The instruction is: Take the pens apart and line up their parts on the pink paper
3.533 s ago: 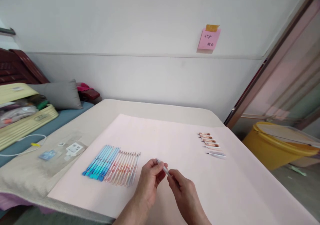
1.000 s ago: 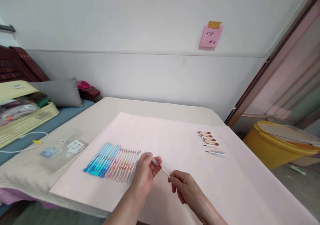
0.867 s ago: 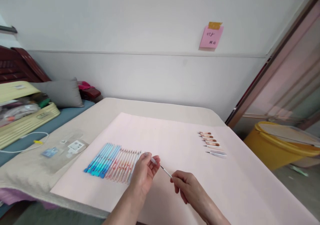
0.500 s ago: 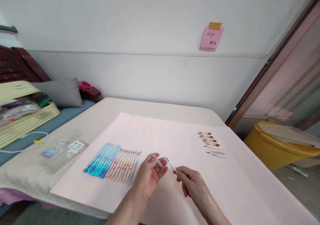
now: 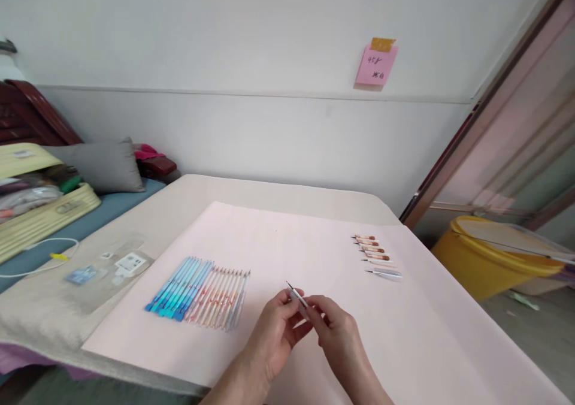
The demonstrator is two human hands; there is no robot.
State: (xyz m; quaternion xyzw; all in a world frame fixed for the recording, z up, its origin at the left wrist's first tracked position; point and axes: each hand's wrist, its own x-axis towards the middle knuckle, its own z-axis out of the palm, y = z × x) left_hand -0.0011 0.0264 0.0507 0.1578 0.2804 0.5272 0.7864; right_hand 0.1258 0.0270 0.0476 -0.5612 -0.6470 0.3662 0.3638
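My left hand (image 5: pixel 276 327) and my right hand (image 5: pixel 335 330) meet over the pink paper sheet (image 5: pixel 314 243), fingertips together. Between them they pinch a thin white pen refill (image 5: pixel 294 293) with a dark tip pointing up and left. A small clear pen piece seems to sit in my left fingers, mostly hidden. To the left lies a tidy row of blue and pink pens (image 5: pixel 197 291) side by side. At the sheet's right side is a short row of small pen parts (image 5: pixel 375 255).
The sheet lies on a table under a beige cloth (image 5: pixel 188 198). A clear plastic bag with labels (image 5: pixel 112 267) lies left of the sheet. A yellow bin (image 5: pixel 489 261) stands at the right, a grey pillow (image 5: pixel 101 165) and a yellow case (image 5: pixel 40 213) at the left.
A second ago my right hand drew the thin refill away from the piece in my left hand. The hands have now come back together, with the refill tip up between the fingers.
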